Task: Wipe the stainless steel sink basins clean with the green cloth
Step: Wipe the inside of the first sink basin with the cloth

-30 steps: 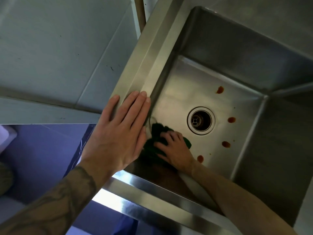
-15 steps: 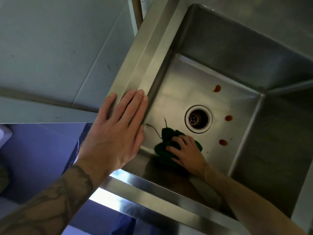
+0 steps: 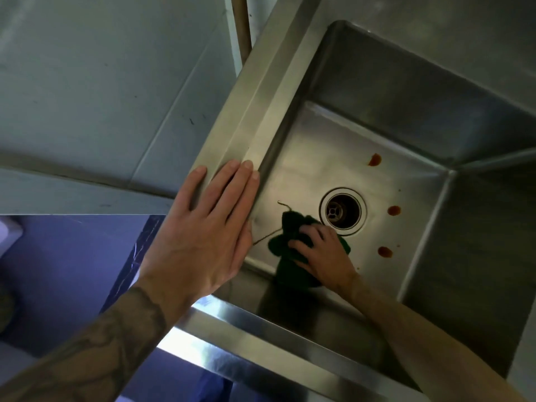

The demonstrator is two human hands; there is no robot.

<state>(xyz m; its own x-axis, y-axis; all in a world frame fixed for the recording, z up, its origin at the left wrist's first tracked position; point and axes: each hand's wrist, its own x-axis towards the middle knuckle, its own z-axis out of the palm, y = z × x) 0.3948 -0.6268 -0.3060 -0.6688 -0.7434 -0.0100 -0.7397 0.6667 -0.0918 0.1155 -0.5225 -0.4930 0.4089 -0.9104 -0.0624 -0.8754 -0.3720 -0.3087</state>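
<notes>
Right hand [image 3: 322, 252]: fingers bent, clutching the bunched green cloth [image 3: 285, 236]; cloth low centre of frame, pressed to the sink [image 3: 319, 158] floor beside the drain [image 3: 342, 211]; judged light, soft, limp, best bunched under the palm; reddish spots [image 3: 394, 210] right of the drain, unwiped; left hand [image 3: 208, 227] flat, fingers straight, on the rim [image 3: 261, 91].

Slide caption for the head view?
Right hand holds green cloth beside the drain; left hand rests on sink rim.

Commercial kitchen, deep steel sink [image 3: 261, 91], tiled wall [image 3: 101, 82]
</notes>
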